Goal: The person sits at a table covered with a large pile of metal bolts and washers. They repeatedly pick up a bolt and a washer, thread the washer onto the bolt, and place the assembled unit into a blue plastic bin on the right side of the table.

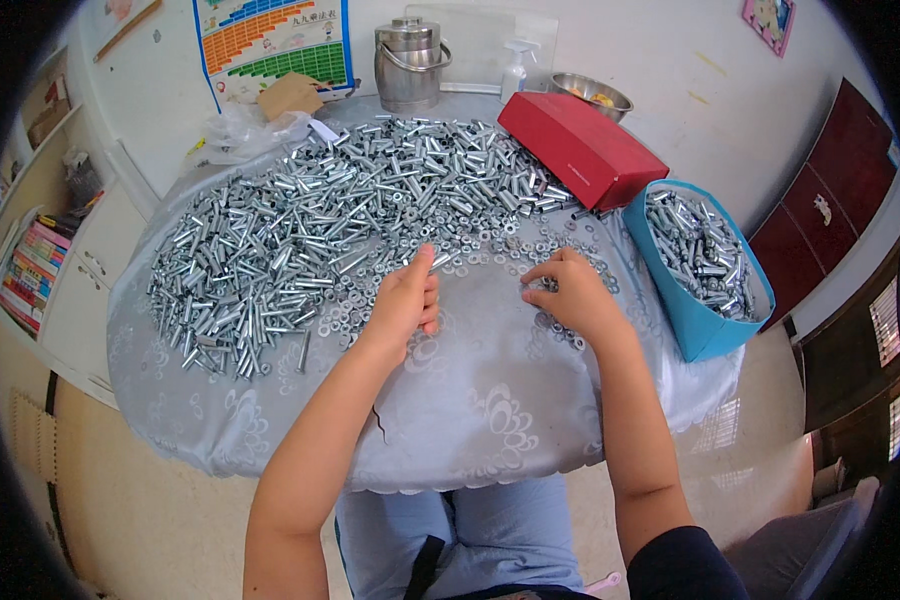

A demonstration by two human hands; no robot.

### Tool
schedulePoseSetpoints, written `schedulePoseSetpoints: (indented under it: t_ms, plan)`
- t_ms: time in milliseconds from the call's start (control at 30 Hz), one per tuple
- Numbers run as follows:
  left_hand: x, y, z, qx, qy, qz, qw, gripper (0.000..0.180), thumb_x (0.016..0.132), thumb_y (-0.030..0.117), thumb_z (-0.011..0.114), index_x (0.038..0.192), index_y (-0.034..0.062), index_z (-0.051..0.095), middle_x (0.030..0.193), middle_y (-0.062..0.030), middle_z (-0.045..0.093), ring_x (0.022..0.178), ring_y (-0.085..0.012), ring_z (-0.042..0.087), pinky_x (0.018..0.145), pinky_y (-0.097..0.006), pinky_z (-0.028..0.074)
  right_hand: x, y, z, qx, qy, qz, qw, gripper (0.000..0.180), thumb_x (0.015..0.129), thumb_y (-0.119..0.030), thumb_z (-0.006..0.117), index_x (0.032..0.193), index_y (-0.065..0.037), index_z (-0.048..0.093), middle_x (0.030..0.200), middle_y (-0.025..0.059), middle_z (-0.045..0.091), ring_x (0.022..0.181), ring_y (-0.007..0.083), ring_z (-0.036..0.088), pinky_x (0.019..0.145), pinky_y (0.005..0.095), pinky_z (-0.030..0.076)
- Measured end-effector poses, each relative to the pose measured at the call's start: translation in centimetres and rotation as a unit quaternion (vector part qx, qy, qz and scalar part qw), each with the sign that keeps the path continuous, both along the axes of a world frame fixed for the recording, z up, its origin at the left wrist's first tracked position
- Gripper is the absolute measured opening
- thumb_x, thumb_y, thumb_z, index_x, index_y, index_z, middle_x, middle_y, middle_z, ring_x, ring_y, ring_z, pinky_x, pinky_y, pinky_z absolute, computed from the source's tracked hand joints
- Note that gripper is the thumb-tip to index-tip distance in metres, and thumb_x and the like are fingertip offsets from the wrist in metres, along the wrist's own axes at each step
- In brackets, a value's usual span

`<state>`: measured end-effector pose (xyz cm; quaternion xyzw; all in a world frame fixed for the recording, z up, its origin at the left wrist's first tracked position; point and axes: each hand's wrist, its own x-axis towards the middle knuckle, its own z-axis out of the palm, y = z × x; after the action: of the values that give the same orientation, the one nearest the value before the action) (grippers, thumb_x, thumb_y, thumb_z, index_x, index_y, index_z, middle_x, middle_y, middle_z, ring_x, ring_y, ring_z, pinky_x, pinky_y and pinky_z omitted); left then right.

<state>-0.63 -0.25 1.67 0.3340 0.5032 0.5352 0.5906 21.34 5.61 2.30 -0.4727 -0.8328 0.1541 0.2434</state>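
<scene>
My left hand [402, 308] is closed in front of the heap, thumb up and fingers curled. A silver metal bolt [442, 261] juts out by the thumb tip and seems to be in its grip. To the right, my right hand [577, 297] hovers low over loose washers [560, 333], thumb and forefinger curved with a gap between them. Nothing shows in that gap. Beyond both hands spreads a broad heap of silver bolts and sleeves [270, 235], with many flat washers [460, 243] along its near edge.
On the right stands a blue fabric bin [705, 335] full of metal bolts. Behind it lies a red box [585, 145]. A lidded steel pot [408, 65], a spray bottle [515, 70], a steel bowl [610, 98] and a plastic bag [255, 137] line the far side of the cloth-covered table [470, 400].
</scene>
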Motion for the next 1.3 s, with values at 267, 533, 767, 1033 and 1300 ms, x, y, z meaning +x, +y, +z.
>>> schedulePoseSetpoints:
  t_ms: [267,533,767,1033,1300]
  plan:
    - [0.3,-0.1,-0.1,0.005,0.009,0.003,1.000,0.045,0.085,0.050,0.047,0.060,0.0145,0.034,0.052,0.0062,0.026,0.040,-0.0062,0.026,0.038,-0.024,0.030,-0.1,0.4,-0.3,-0.003,0.025,0.010,1.000,0.015,0.069,-0.013,0.067,0.078,-0.002,0.062,0.079,0.0136,0.057,0.078,0.0270,0.056,0.074,0.0334,0.045]
    - [0.3,-0.1,-0.1,0.000,0.008,0.006,1.000,0.045,0.085,0.050,0.048,0.060,0.0146,0.034,0.053,0.0063,0.026,0.040,-0.0064,0.027,0.039,-0.024,0.030,-1.1,1.8,-1.1,-0.041,0.152,0.031,0.987,0.014,0.072,-0.007,0.064,0.082,0.002,0.060,0.071,0.0116,0.061,0.065,0.0184,0.058,0.061,0.0283,0.046]
    - [0.6,-0.3,0.4,-0.002,0.014,0.006,1.000,0.048,0.083,0.053,0.048,0.059,0.0168,0.029,0.052,0.0062,0.024,0.042,-0.0072,0.027,0.040,-0.024,0.027,-1.7,1.5,-0.9,-0.055,0.133,0.055,0.988,0.016,0.070,-0.007,0.066,0.083,0.000,0.062,0.073,0.0121,0.061,0.067,0.0212,0.058,0.064,0.0299,0.046]
    - [0.6,-0.5,0.5,0.012,-0.002,-0.003,1.000,0.048,0.083,0.054,0.048,0.059,0.0169,0.030,0.052,0.0062,0.024,0.041,-0.0071,0.027,0.040,-0.024,0.027,-1.3,2.3,-1.9,0.098,0.065,0.040,0.992,0.017,0.069,-0.016,0.068,0.082,-0.006,0.066,0.085,0.0114,0.058,0.087,0.0280,0.051,0.078,0.0360,0.042]
    - [0.6,-0.4,0.6,0.013,-0.005,0.001,1.000,0.048,0.083,0.053,0.048,0.059,0.0164,0.031,0.051,0.0062,0.025,0.041,-0.0068,0.027,0.040,-0.023,0.028,-1.3,1.8,-1.7,0.088,0.021,0.021,0.996,0.020,0.069,-0.020,0.069,0.083,-0.006,0.067,0.086,0.0118,0.057,0.090,0.0285,0.050,0.081,0.0356,0.040]
